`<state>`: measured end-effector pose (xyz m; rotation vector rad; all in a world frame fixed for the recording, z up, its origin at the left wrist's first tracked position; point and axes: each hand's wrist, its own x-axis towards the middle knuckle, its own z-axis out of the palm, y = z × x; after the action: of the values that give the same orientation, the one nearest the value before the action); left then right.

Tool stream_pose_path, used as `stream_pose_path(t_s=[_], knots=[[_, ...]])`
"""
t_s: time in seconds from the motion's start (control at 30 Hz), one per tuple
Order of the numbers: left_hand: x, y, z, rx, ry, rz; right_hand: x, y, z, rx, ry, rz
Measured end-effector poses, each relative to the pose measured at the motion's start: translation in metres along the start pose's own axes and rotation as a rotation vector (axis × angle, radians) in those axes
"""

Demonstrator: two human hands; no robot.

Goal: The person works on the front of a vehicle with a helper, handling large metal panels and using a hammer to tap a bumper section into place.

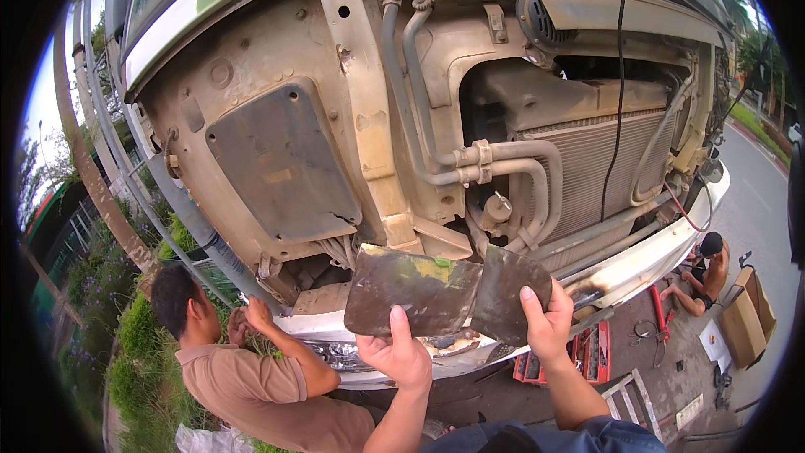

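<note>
In front of the vehicle's opened front I hold up two dark, flat, worn panel pieces. My left hand (402,356) grips the left panel piece (412,292) at its lower edge, thumb on its face; yellow-green patches mark its top. My right hand (549,323) is closed on the smaller right panel piece (506,292), thumb pressed on its face. The inner edges of the two pieces meet or slightly overlap; whether they are joined I cannot tell. Fingers behind both pieces are hidden. Behind them are metal pipes (511,159) and a radiator (587,168).
At left a person in a brown shirt (260,386) works close to the white bumper (629,273). Another person (708,277) crouches at far right. A red toolbox (597,352), a ladder (631,403), a cardboard box (746,319) and a red tool (660,315) lie on the ground.
</note>
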<state>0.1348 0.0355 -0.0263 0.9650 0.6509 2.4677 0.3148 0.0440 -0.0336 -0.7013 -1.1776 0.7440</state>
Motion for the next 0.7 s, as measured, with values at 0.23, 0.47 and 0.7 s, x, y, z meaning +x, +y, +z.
stream_pose_path(t_s=[0.23,0.47,0.7], knots=[[-0.005,0.012,0.020,0.014,-0.011,0.106,0.004,-0.014,0.003,0.064,0.042,-0.027],[-0.006,0.006,-0.004,0.093,-0.011,0.123,-0.001,-0.013,0.013,0.131,-0.045,0.023],[-0.024,0.006,0.013,0.236,-0.056,0.321,0.000,-0.008,0.023,0.240,-0.046,0.082]])
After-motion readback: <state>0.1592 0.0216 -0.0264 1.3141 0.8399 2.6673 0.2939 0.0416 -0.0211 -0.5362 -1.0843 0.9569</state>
